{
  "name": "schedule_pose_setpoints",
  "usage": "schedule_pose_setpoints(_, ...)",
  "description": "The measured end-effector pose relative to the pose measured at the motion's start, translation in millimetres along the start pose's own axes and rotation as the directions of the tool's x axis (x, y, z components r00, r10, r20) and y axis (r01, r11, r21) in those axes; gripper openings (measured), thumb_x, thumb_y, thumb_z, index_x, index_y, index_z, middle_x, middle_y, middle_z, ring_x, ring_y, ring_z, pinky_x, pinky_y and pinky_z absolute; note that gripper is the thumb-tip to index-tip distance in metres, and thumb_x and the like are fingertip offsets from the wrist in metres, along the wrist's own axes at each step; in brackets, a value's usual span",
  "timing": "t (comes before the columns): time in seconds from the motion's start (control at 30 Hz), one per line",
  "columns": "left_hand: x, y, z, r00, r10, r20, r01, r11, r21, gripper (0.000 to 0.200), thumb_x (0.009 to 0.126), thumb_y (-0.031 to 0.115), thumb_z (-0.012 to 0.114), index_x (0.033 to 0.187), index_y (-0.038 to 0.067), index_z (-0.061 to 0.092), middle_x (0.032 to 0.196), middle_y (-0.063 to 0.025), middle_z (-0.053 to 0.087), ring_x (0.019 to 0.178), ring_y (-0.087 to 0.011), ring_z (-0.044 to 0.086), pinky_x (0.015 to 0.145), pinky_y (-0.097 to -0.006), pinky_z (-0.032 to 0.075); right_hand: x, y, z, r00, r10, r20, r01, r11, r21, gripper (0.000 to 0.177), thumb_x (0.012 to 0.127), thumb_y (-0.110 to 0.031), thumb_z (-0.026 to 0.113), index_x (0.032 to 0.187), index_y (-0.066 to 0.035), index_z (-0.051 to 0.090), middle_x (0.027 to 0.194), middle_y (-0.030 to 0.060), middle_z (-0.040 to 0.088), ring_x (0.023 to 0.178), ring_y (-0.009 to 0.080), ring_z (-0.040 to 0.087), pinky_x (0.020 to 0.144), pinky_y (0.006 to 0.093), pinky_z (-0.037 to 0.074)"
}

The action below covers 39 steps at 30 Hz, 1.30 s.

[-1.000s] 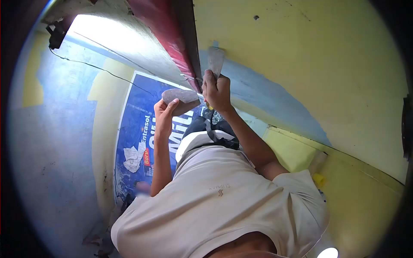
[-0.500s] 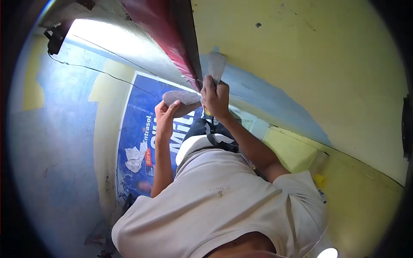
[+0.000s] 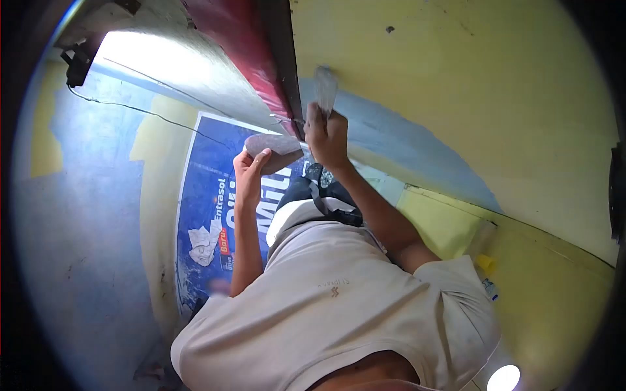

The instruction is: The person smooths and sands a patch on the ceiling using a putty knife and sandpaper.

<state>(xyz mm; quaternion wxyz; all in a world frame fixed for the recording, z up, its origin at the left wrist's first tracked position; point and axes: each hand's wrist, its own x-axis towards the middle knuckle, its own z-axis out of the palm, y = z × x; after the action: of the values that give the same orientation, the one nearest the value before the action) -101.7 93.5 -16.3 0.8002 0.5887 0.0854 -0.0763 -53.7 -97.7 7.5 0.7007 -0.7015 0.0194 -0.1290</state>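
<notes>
My right hand is closed around a putty knife. The pale, flared blade of the putty knife lies against the painted wall, near where yellow paint meets a blue band. To its left, my left hand pinches a flat grey-brown piece with a rounded left end, the thumb on its face. That piece is held at about chest height, with its right end close to my right wrist; its exact kind I cannot tell. The handle of the knife is mostly hidden in my fist.
A dark-edged red panel runs down beside the wall, close to my right hand. Behind my left arm is a blue printed banner. A thin cable hangs from a black fixture. A yellow object sits at the right.
My right hand and the putty knife have shifted slightly up along the wall. My left hand keeps its pinch on the flat piece, having moved a little left.
</notes>
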Motion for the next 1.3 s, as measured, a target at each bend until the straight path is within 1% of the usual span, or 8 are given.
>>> schedule_pose_setpoints(0.27,1.6,-3.6,-3.2,1.0,0.013,0.018,-0.013,0.999,0.032,0.02,0.094,0.011,0.067,0.11,-0.003,0.067,0.099,-0.0062,0.072,0.088,-0.0125,0.067,0.083,-0.0282,0.054,0.7,-8.2,2.3,0.989,0.133,0.069,-0.143,0.978,0.151,0.045,0.103,-0.029,0.057,0.065,-0.008,0.048,0.048,-0.0025,0.042,0.037,0.0066,0.04,0.037,0.0257,0.031)
schedule_pose_setpoints(0.4,4.6,-3.3,0.1,0.999,0.044,0.02,-0.044,0.999,-0.002,0.019,0.095,0.011,0.067,0.109,-0.002,0.067,0.097,-0.0033,0.071,0.086,-0.0092,0.064,0.082,-0.0264,0.051,-12.5,-22.2,-4.0,0.867,0.45,0.214,-0.498,0.804,0.326,0.049,0.101,-0.032,0.062,0.06,-0.01,0.046,0.049,-0.0032,0.042,0.038,0.0059,0.04,0.037,0.0259,0.029)
schedule_pose_setpoints(0.57,0.3,0.8,5.5,1.0,0.025,-0.007,-0.025,0.999,-0.029,0.019,0.094,0.011,0.067,0.107,-0.002,0.068,0.097,-0.004,0.071,0.086,-0.0095,0.065,0.081,-0.0261,0.051,-10.8,4.2,-16.1,0.944,0.304,0.127,-0.323,0.929,0.179,0.053,0.103,-0.036,0.059,0.06,-0.011,0.042,0.049,-0.0032,0.04,0.037,0.0066,0.038,0.036,0.0262,0.029)
schedule_pose_setpoints(0.7,0.9,-1.3,5.7,0.999,0.034,-0.016,-0.034,0.999,-0.04,0.019,0.094,0.011,0.067,0.107,-0.003,0.068,0.097,-0.0045,0.071,0.085,-0.0097,0.065,0.08,-0.0261,0.051,-13.2,-15.1,-13.0,0.927,0.338,0.161,-0.369,0.897,0.243,0.05,0.104,-0.036,0.057,0.063,-0.01,0.043,0.049,-0.0043,0.039,0.037,0.0062,0.037,0.037,0.0262,0.028)
schedule_pose_setpoints(0.8,0.0,-1.2,3.6,0.999,0.034,-0.035,-0.035,0.999,-0.012,0.019,0.094,0.011,0.067,0.106,-0.003,0.068,0.096,-0.0044,0.071,0.083,-0.0098,0.065,0.079,-0.0265,0.052,-12.4,1.0,-8.2,0.969,0.235,0.081,-0.246,0.953,0.174,0.05,0.104,-0.036,0.057,0.062,-0.01,0.043,0.049,-0.0041,0.039,0.037,0.0064,0.037,0.036,0.0265,0.028)
schedule_pose_setpoints(1.07,-1.4,-0.4,-0.8,0.999,0.035,-0.033,-0.035,0.999,0.002,0.021,0.093,0.011,0.067,0.109,-0.003,0.066,0.099,-0.0071,0.072,0.088,-0.013,0.067,0.083,-0.028,0.053,-5.4,-18.3,-3.1,0.962,0.255,0.096,-0.27,0.944,0.192,0.05,0.104,-0.034,0.055,0.062,-0.011,0.043,0.049,-0.0038,0.039,0.038,0.0062,0.037,0.036,0.0274,0.028)
schedule_pose_setpoints(1.2,-5.2,7.3,13.2,0.996,0.055,-0.076,-0.057,0.998,-0.022,0.018,0.094,0.011,0.068,0.106,-0.003,0.068,0.096,-0.0044,0.071,0.083,-0.0093,0.064,0.079,-0.0245,0.051,-13.0,-34.8,-9.3,0.883,0.446,0.146,-0.47,0.839,0.276,0.052,0.105,-0.034,0.055,0.06,-0.012,0.04,0.049,-0.0047,0.038,0.037,0.006,0.036,0.036,0.027,0.028)
schedule_pose_setpoints(1.3,-2.0,-2.7,1.9,0.997,0.041,-0.069,-0.042,0.999,-0.013,0.019,0.093,0.01,0.068,0.107,-0.003,0.068,0.096,-0.0046,0.071,0.083,-0.0095,0.065,0.079,-0.0248,0.051,-15.5,-16.8,-7.9,0.919,0.381,0.104,-0.395,0.89,0.229,0.051,0.105,-0.034,0.055,0.061,-0.012,0.041,0.049,-0.0055,0.037,0.037,0.0054,0.035,0.036,0.0268,0.027)
